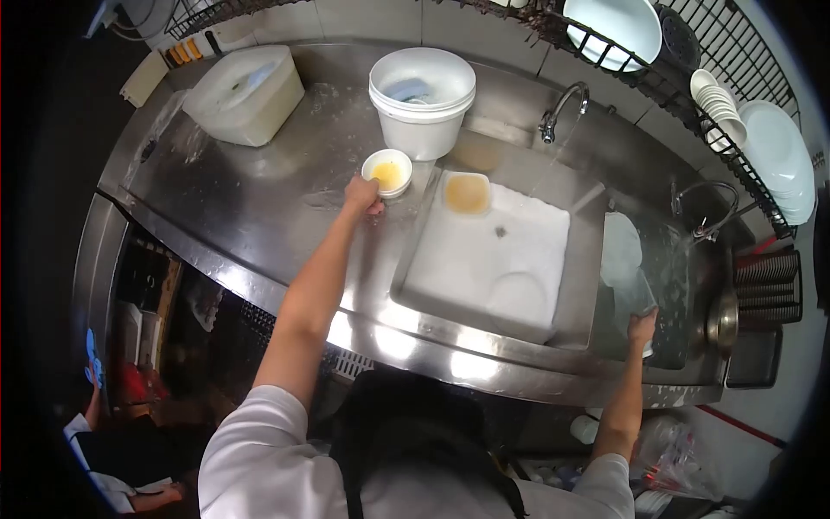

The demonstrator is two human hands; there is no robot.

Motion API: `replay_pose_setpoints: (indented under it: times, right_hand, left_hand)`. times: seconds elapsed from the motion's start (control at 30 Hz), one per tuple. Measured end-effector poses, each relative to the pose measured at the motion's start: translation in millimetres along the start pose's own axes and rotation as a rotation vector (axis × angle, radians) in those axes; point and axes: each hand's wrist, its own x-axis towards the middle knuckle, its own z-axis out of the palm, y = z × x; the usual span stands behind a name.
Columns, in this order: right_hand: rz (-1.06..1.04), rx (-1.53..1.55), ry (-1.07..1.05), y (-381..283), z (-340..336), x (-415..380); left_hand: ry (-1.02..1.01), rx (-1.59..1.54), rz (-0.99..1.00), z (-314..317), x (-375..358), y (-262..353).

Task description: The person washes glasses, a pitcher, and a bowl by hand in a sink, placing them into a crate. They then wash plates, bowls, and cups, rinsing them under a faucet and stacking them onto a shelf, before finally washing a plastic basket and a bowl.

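My left hand [365, 195] grips the edge of a small white bowl [399, 161] with yellow liquid in it, on the steel counter just in front of a white bucket [424, 136]. A second white rim shows right beneath this bowl. Over on the right, my right hand [641, 327] is closed on the near edge of a white dish [636, 297] in the water-filled right sink [674, 320]. More white dishes [621, 246] lie in that water beyond it.
White foam fills the middle sink [405, 275], with a square tub [467, 176] of brownish liquid in its far left corner. A large plastic container [264, 125] stands back left. Faucets [549, 128] and a dish rack [640, 82] line the wall. Another person's arm [156, 497] shows lower left.
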Motion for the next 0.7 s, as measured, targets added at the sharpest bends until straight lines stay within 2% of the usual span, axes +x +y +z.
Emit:
replay_pose_setpoints:
  times: [0.07,0.1,0.2,0.23,0.33,0.4,0.43,0.5,0.6,0.7]
  right_hand:
    - [0.002,0.459,0.106,36,34,36]
    - [0.283,0.853,-0.145,38,24,42]
    - [0.320,1.246,-0.176,34,0,36]
    - [0.259,1.286,-0.196,23,-12,35]
    - [0.050,1.322,-0.283,-32,-65,26]
    - [-0.116,1.208,-0.389,-104,-105,22]
    - [-0.141,1.267,-0.505,-126,-104,30]
    - [-0.198,1.373,-0.754,-173,-103,42]
    - [-0.016,1.640,-0.768,-265,-97,-6]
    - [-0.124,1.821,-0.921,-346,-101,-49]
  left_hand:
    - [-0.018,-0.004,0.008,-2,-8,-1]
    - [-0.010,-0.038,0.035,-5,-11,-6]
    - [-0.050,-0.191,0.102,-22,-15,-19]
    - [-0.068,-0.255,0.117,-31,-17,-30]
    - [0.375,0.241,0.551,-57,8,-88]
    - [0.442,0.589,0.508,-67,-10,-110]
    - [0.471,0.766,0.478,-73,-20,-120]
    - [0.429,0.877,0.359,-79,-50,-121]
    - [0.457,0.856,0.108,-104,-71,-126]
    - [0.568,0.808,-0.049,-143,-80,-133]
